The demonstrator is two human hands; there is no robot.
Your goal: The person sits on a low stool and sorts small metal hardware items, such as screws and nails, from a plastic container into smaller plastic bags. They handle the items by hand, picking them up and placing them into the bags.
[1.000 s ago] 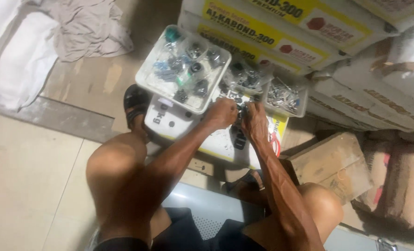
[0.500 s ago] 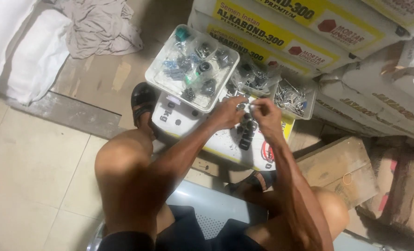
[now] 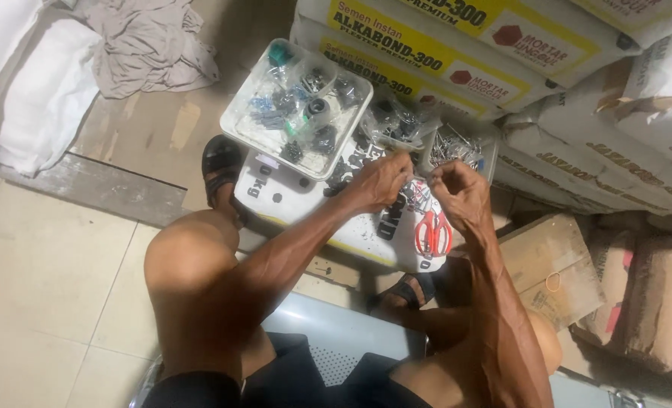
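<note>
Roughly at frame centre, both hands meet over a white sack [image 3: 306, 204] lying flat on the floor and serving as worktop.

Left to right:

- Clear plastic tray [image 3: 239, 119], at 10 o'clock from the hands, resting on the sack's far-left corner. It holds small bagged metal fittings, dark and silvery, plus one teal piece.
- Left hand [image 3: 377, 181]: fingers curled in, tips pinched toward 3 o'clock. Grip nearly closed on something small at the fingertips; what it is, cannot tell, since it is too small and partly hidden.
- Small clear bag [image 3: 417, 175]: appears to span the gap between the two hands, its long axis running about 9 to 3 o'clock. Both grips seem to pinch it, one at each end. Contents unresolved.
- Right hand [image 3: 458, 190]: mirror pose, fingertips pointing to 9 o'clock, grip likewise almost shut on the bag's right end.
- Red-handled scissors [image 3: 433, 233]: flat on the sack at 6 o'clock from the fingertips, just below the right hand, handles toward the person. Not touched.
- Second clear container of silvery hardware [image 3: 457, 147], at 12 o'clock from the right hand, near it.

Judgement: the two hands are about equally near the bag; the right is nearer the scissors.
</note>
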